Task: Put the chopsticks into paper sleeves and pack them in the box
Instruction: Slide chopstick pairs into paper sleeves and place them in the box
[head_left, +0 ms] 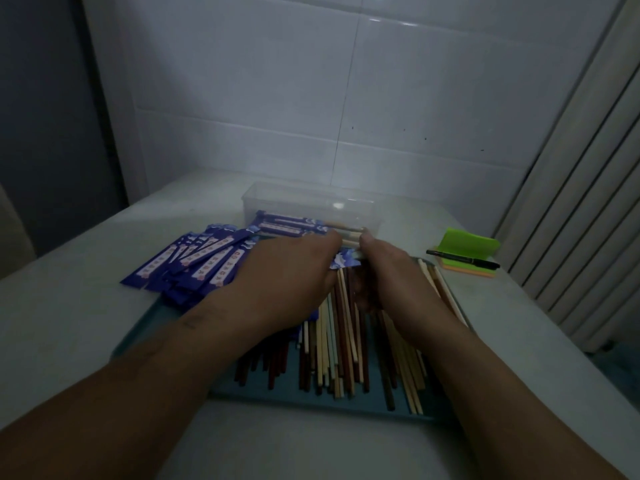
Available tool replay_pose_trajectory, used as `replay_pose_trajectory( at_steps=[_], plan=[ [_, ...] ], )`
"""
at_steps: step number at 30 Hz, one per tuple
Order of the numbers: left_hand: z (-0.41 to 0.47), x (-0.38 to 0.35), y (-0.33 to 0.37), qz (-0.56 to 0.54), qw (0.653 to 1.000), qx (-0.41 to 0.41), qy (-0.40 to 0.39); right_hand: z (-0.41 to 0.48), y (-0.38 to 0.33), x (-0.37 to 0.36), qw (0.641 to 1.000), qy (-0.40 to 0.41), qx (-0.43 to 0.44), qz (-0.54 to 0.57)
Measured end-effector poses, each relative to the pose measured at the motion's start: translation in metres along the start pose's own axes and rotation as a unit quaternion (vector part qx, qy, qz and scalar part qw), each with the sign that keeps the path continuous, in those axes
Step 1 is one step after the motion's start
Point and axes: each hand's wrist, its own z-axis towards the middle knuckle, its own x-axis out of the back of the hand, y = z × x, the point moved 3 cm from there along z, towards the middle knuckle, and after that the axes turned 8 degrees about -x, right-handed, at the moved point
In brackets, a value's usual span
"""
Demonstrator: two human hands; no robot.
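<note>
L grip (294,271), R grip (391,271) pinch sleeve (341,262); blue, white print.

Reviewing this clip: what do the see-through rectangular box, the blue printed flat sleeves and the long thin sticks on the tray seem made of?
See-through rectangular box: clear plastic, glossy; the background shows through, with a highlight. Blue printed flat sleeves: probably paper, thin and flat in a fanned pile. Long thin sticks: likely wood or bamboo, matt, pale to dark brown; blur leaves it open.
</note>
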Motion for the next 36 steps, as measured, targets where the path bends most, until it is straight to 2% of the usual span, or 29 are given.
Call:
replay_pose_trajectory(
  at_steps=[10, 17, 22, 24, 26, 27, 29, 32, 34, 36],
  plan=[
    [-0.001, -0.008, -0.005, -0.024, 0.999, -0.028, 0.017, 0.001, 0.005, 0.002, 0.999, -0.048, -0.012, 0.006],
    [0.004, -0.006, -0.019, 0.037, 0.998, -0.019, 0.047, 0.004, 0.005, 0.008, 1.0, 0.008, -0.005, 0.022],
    [0.005, -0.008, -0.024, 0.038, 0.999, -0.029, 0.014, 0.002, 0.001, -0.002, 0.994, -0.05, -0.026, 0.096],
    [0.007, -0.006, -0.028, 0.019, 0.999, -0.022, -0.019, 0.006, -0.003, 0.0, 0.994, -0.028, -0.033, 0.102],
    [0.017, 0.001, -0.037, -0.041, 0.999, 0.002, -0.024, 0.017, -0.011, 0.012, 0.991, 0.028, -0.046, 0.119],
    [0.022, 0.006, -0.045, -0.095, 0.995, 0.025, 0.002, 0.026, -0.015, 0.019, 0.988, 0.06, -0.053, 0.135],
    [0.031, 0.015, -0.065, -0.197, 0.971, 0.088, 0.103, 0.044, -0.024, 0.031, 0.976, 0.103, -0.07, 0.179],
    [0.035, 0.026, -0.099, -0.254, 0.924, 0.187, 0.217, 0.076, -0.036, 0.035, 0.967, 0.115, -0.075, 0.214],
    [0.036, 0.029, -0.113, -0.272, 0.908, 0.223, 0.228, 0.097, -0.046, 0.031, 0.97, 0.111, -0.08, 0.202],
    [0.04, 0.028, -0.12, -0.279, 0.909, 0.229, 0.211, 0.119, -0.053, 0.025, 0.976, 0.112, -0.096, 0.163]
  ],
)
